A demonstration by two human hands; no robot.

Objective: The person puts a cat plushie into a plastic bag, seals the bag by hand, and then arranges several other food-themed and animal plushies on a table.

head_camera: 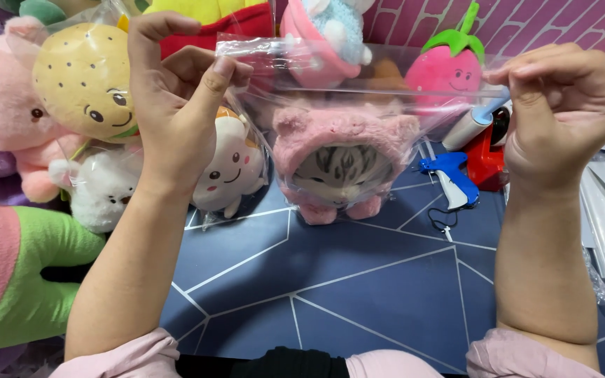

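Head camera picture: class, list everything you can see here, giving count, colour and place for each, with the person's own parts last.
clear plastic bag: one, see-through, held up at centre by its top corners
cat plush: one, grey striped in a pink hood, inside the bag
strawberry plush: one, pink with green leaves, upper right
yellow plush: one, bagged, upper left
small white plush: one, bagged, behind the left wrist
tagging gun: one, blue, right of the bag
mat: one, dark blue with pale lines, below
sleeves: two, pink, bottom edge
left hand: pinches the bag's left corner
right hand: pinches the bag's right corner
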